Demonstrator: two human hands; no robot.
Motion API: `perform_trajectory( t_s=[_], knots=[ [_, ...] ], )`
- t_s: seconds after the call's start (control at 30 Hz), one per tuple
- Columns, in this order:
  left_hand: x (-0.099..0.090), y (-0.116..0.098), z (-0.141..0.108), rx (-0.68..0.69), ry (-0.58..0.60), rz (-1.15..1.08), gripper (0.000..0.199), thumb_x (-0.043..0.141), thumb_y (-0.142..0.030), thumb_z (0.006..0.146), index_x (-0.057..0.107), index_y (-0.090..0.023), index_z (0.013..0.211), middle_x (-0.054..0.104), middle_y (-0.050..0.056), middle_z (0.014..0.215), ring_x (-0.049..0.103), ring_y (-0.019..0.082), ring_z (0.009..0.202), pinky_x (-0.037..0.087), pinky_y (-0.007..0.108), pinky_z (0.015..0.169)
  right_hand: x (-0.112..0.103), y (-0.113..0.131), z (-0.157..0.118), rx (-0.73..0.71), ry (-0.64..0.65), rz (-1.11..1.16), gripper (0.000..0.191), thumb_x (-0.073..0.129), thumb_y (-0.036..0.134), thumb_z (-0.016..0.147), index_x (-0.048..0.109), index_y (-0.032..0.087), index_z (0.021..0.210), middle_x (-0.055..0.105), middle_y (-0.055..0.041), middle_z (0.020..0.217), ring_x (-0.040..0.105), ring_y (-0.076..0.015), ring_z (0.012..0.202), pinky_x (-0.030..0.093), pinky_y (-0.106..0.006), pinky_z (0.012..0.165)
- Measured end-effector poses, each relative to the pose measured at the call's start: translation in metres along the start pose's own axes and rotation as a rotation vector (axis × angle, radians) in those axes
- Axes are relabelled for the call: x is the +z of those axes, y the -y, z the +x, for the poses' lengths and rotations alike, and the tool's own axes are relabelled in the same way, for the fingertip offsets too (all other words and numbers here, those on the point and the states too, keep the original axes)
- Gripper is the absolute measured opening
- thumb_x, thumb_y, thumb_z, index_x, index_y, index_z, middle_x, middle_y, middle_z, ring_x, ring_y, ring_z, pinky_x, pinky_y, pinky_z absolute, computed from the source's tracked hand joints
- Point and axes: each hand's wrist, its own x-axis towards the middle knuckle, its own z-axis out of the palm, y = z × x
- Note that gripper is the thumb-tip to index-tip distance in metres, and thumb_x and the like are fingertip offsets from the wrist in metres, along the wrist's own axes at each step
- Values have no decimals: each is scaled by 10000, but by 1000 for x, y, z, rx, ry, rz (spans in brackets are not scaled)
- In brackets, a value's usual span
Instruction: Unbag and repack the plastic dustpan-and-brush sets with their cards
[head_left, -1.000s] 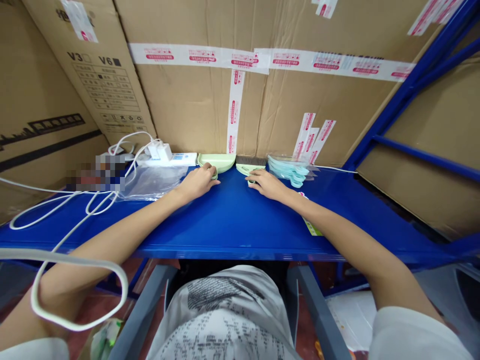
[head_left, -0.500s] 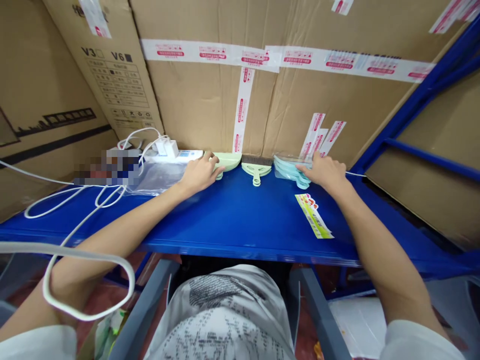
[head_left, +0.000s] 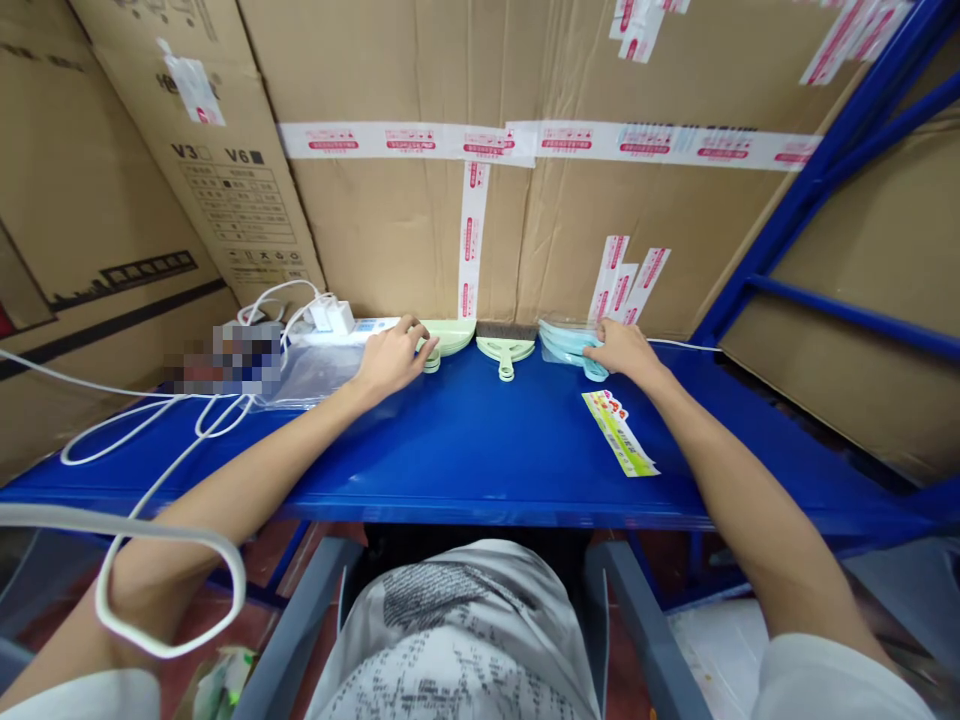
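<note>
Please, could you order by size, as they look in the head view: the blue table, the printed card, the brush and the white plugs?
From largest to smallest:
1. Blue table
2. Printed card and brush: unsure; they look close, and the card lies nearer the camera.
3. White plugs

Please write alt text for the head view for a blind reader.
A person's left hand is at green dustpans, the right hand at bagged blue items, on a blue table. Green brushes lie between them; a label lies nearer the camera.
</note>
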Motion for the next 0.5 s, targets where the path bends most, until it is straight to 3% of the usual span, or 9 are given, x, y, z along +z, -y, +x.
perform_trajectory(
  t_s=[0.3, 0.5],
  knots=[
    [0, -1, -1, -1, -35, -16, 465, 373, -496, 1104, 733, -204, 1138, 679, 122, 1243, 722, 295, 1039, 509, 381, 811, -8, -11, 1, 46, -320, 178, 195, 643, 348, 881, 667, 170, 956, 705, -148, 861, 631, -338, 879, 482, -443, 900],
    [0, -1, -1, 4, -46, -19, 452, 384, -487, 1102, 735, -203, 1118, 686, 117, 1239, 725, 292, 1018, 507, 383, 794, -9, -8, 0, 67, -343, 211, 193, 624, 351, 904, 669, 164, 893, 690, -164, 836, 604, -338, 854, 461, -484, 934]
  ],
)
